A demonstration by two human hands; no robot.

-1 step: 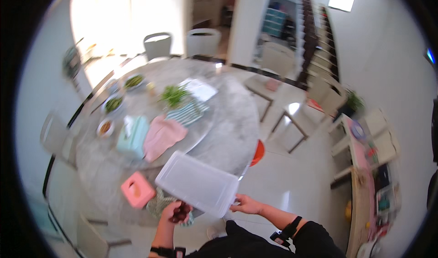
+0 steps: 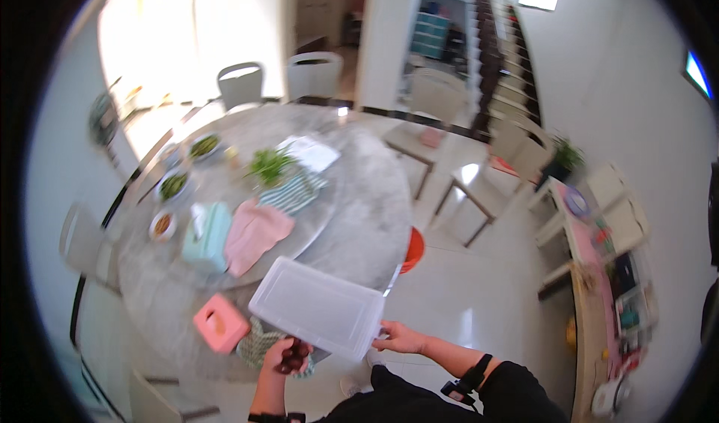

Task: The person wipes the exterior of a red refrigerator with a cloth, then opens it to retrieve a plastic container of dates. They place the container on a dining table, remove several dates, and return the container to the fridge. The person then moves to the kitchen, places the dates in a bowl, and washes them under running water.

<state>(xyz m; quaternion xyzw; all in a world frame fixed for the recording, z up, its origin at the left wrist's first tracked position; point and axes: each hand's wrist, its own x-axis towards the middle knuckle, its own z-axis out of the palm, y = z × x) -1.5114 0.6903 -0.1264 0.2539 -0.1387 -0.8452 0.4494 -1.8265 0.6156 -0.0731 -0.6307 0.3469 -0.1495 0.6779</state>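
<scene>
Right hand (image 2: 401,338) pinches the translucent box (image 2: 316,307) at its right end (likely light, stiff, slippery, best held by both ends) over the near surface (image 2: 371,210), left hand (image 2: 277,357) cupping dark-red pieces (image 2: 293,358)

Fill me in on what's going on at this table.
A person's right hand grips a translucent box by its right end, by the round table. The left hand holds some dark red round things at the box's near edge; whether it also supports the box is unclear. A pink tissue box sits nearby.
</scene>
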